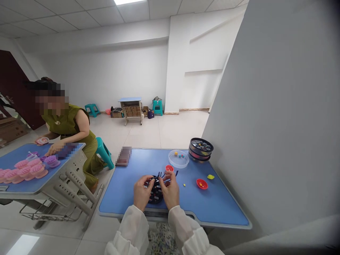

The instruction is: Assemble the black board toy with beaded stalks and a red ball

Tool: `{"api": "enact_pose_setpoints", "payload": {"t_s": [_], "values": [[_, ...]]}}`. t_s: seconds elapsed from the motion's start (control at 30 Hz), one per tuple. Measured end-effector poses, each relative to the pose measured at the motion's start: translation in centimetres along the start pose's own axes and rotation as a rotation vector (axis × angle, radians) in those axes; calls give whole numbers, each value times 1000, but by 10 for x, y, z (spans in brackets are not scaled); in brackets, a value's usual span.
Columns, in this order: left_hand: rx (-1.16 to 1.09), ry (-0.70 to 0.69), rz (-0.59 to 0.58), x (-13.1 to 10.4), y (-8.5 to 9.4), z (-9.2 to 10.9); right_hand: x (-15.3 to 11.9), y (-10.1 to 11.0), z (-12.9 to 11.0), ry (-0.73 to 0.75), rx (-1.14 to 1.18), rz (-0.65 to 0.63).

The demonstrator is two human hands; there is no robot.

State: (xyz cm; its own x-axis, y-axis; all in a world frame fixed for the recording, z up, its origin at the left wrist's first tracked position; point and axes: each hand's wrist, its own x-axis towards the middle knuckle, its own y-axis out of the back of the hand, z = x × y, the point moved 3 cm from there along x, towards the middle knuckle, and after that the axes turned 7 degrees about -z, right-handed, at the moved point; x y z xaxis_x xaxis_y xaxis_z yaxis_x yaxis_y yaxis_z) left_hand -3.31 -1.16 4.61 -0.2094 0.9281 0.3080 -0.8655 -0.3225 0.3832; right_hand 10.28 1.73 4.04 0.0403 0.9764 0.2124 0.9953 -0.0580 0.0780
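Observation:
A small black round piece with a light pattern (156,196) is at the near edge of the blue table, between my two hands. Dark cords (162,175) stick up above its far edge. My left hand (142,190) is closed in a pinch at the piece's upper left, where the cords cross. My right hand (170,188) pinches the cords on the other side, with a loose end pointing up past its fingers. The fingers partly cover both the cords and the round piece.
Beyond my hands are a red cup (169,168) and a clear round tray (179,165) with several beads. Black round cases (201,149) are stacked at back right. Another red cup (202,184) and a yellow piece (210,176) lie right. A person (67,124) works at the left table.

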Motion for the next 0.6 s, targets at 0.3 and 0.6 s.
{"api": "enact_pose_setpoints", "payload": {"t_s": [0.3,0.6], "values": [[-51,66,-22,-1,0,2,-1,-10,3,-47,131,-92],[-104,66,-20,-4,-7,-11,-3,-9,12,-52,202,-24]]}}
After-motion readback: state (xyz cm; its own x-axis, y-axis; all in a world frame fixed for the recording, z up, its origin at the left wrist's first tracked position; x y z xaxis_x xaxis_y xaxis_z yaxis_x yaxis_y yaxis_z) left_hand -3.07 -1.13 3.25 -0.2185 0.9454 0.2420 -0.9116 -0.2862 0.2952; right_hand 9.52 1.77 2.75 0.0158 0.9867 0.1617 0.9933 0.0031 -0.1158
